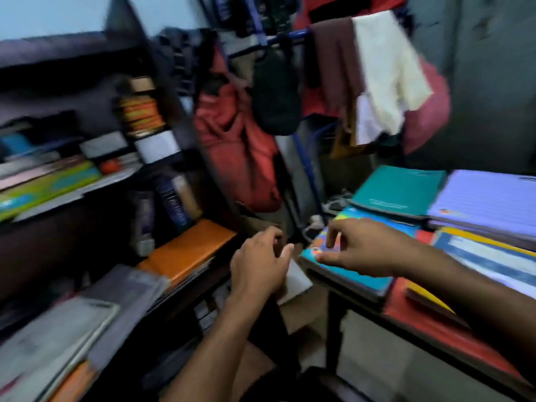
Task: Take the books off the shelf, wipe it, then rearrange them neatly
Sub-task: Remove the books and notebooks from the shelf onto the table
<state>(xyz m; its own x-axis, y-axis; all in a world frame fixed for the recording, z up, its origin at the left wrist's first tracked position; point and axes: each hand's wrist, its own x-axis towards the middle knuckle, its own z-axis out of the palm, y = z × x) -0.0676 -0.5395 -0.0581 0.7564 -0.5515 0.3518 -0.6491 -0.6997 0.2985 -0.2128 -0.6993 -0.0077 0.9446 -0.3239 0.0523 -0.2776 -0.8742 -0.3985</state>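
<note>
Unloading appears to be the step in hand: books lie stacked on the red table at right, while the shelf at left holds more, among them one orange book. The right hand rests fingers spread on the colourful top book, clamping nothing. The left hand hovers, fingers loosely curled, empty. Next, I judge, a reach back to the shelf. Count: two hands; about six table books visible; blur prevents a shelf tally.

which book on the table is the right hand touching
The colourful blue book at the table's near left corner; the right hand rests on its cover. The green and lilac ones lie farther back, untouched.
</note>
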